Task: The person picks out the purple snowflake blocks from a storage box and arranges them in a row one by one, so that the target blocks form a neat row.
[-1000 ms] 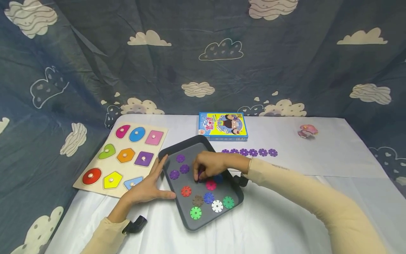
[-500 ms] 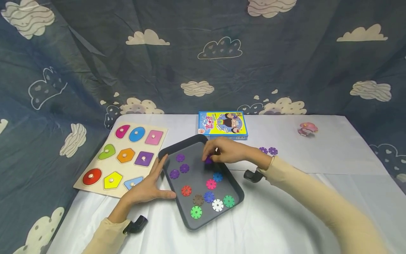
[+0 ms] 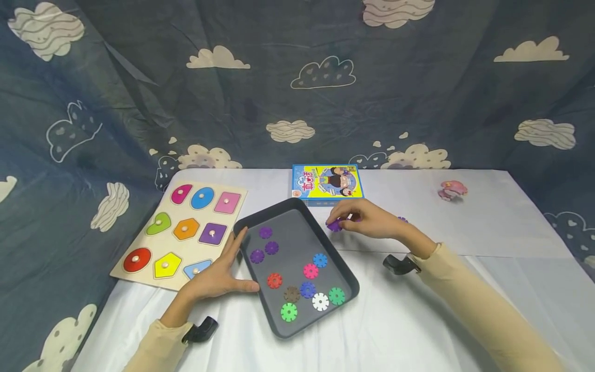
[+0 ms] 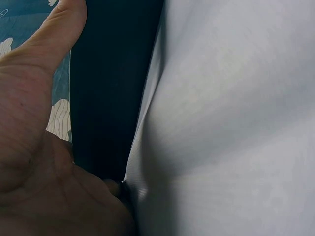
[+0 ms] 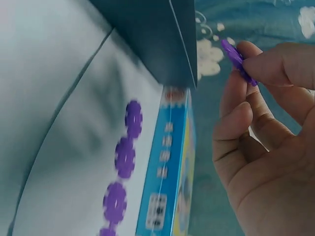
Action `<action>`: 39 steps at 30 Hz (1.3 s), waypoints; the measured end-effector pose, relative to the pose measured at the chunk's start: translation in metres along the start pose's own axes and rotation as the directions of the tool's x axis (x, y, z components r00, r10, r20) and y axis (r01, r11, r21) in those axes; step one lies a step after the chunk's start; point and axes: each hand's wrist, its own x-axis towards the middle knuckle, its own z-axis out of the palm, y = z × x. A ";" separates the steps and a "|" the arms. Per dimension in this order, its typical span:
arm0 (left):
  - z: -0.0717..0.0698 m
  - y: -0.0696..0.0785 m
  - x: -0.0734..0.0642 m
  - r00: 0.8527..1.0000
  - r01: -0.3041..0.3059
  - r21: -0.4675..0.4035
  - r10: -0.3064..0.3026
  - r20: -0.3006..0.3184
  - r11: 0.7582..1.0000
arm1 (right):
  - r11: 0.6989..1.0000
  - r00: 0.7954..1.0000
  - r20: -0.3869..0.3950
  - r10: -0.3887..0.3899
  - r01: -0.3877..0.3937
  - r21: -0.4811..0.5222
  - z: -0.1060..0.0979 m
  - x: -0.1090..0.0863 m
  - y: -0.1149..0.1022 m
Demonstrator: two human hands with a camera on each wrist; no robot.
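Observation:
My right hand (image 3: 374, 219) pinches a purple notched plastic disc (image 3: 333, 226) between thumb and fingertips, just beyond the right side of the grey tray (image 3: 290, 219). From the right wrist, this held disc (image 5: 238, 63) appears nearly edge-on. A row of similar purple discs (image 5: 125, 157) lies on the white cloth; in the head view my hand hides most of it. My left hand (image 3: 216, 276) rests along the tray's left side, fingers and thumb extended against the rim. Inside the tray lie purple discs (image 3: 271, 248) and several others, including a red one (image 3: 275, 280) and a white one (image 3: 320, 301).
A wooden shape puzzle board (image 3: 174, 258) lies left of the tray, partly behind my left hand. The blue and yellow box (image 3: 327, 183) stands behind the tray. Farther right on the cloth sits a small pink toy (image 3: 452, 190). A patterned curtain (image 3: 260, 103) hangs behind the table.
My right hand has lifted a purple disc from the tray and carried it right, past the rim, to the row on the cloth. The left hand stays at the tray's side.

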 end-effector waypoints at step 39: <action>0.000 -0.001 -0.003 1.000 -0.010 -0.049 0.010 0.018 0.999 | 0.970 0.879 -0.416 0.233 -0.242 0.032 -0.056 -0.120 0.084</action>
